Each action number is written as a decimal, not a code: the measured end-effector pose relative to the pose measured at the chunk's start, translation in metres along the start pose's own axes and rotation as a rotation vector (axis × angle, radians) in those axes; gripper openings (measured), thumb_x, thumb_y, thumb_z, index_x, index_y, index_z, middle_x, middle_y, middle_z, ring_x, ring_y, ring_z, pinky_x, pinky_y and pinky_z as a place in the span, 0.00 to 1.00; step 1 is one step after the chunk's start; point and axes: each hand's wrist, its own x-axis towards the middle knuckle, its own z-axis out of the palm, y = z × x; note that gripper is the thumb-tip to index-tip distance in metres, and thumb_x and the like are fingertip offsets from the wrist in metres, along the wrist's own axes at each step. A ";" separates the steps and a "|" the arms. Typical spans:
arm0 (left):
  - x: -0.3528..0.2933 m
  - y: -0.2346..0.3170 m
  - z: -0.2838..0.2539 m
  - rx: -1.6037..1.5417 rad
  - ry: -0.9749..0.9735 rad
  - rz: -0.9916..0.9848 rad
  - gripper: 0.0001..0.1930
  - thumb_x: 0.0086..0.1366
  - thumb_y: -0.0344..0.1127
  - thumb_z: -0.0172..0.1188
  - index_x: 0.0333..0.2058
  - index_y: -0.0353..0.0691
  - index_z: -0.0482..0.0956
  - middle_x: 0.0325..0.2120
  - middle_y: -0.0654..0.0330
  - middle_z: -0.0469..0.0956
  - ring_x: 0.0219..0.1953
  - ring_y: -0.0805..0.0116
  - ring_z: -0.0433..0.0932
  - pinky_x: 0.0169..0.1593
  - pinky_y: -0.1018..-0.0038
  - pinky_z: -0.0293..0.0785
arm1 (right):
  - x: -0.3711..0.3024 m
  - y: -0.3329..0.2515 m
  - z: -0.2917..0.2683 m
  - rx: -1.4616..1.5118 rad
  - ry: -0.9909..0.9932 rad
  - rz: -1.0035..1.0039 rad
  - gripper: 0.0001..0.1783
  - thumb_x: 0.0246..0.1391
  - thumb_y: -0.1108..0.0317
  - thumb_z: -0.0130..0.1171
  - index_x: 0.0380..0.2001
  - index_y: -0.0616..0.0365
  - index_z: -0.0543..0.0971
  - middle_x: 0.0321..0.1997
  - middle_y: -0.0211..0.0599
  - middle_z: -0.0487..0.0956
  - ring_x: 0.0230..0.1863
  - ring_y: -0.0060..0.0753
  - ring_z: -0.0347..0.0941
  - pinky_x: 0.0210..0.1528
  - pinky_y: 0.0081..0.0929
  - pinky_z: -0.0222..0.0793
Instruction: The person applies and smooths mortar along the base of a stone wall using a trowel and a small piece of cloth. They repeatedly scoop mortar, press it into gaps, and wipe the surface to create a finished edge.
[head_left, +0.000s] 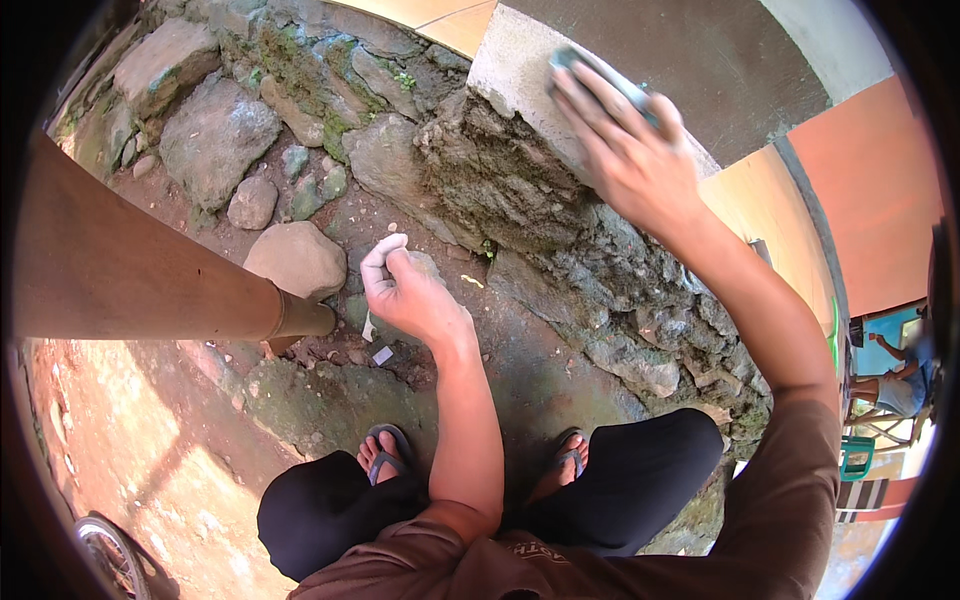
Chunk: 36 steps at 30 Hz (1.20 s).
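At the upper right, my right hand (635,150) lies over a flat grey-green block (640,98), fingers gripping it. Motion blurs the block and the fingertips, and the hand covers much of it, so its exact kind does not show. It rests against the pale, rough strip (515,65) along the edge of a dark slab (690,70). My left hand (405,290) hangs near the middle, above the ground. Its fingers are curled in, with whitish dust on them, and I see nothing in them.
Below the slab runs a rough stone wall (510,180). A thick brown post (150,250) slants in from the left, beside a rounded stone (297,260). A wheel (112,555) shows at lower left. Far right, a person (900,380) sits near a green plastic stool (857,457).
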 end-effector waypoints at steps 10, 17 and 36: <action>-0.016 -0.008 0.006 -0.035 -0.039 0.114 0.08 0.66 0.24 0.52 0.34 0.40 0.80 0.29 0.69 0.76 0.26 0.83 0.67 0.29 0.84 0.61 | -0.039 -0.002 -0.019 0.055 -0.101 0.058 0.31 0.60 0.65 0.52 0.67 0.52 0.72 0.75 0.27 0.68 0.73 0.21 0.64 0.81 0.53 0.39; -0.012 -0.011 0.014 -0.013 -0.038 0.103 0.07 0.66 0.24 0.52 0.34 0.39 0.81 0.30 0.70 0.77 0.28 0.83 0.68 0.31 0.83 0.62 | 0.029 -0.012 0.003 0.004 0.053 0.021 0.29 0.61 0.66 0.50 0.66 0.55 0.73 0.74 0.30 0.69 0.73 0.23 0.65 0.81 0.50 0.41; -0.055 0.033 0.038 -0.244 -0.135 -0.049 0.07 0.66 0.23 0.53 0.35 0.35 0.81 0.33 0.66 0.77 0.34 0.78 0.69 0.42 0.77 0.66 | 0.077 -0.013 0.001 -0.193 -0.092 -0.016 0.30 0.65 0.66 0.46 0.71 0.51 0.67 0.77 0.28 0.64 0.76 0.22 0.60 0.82 0.52 0.31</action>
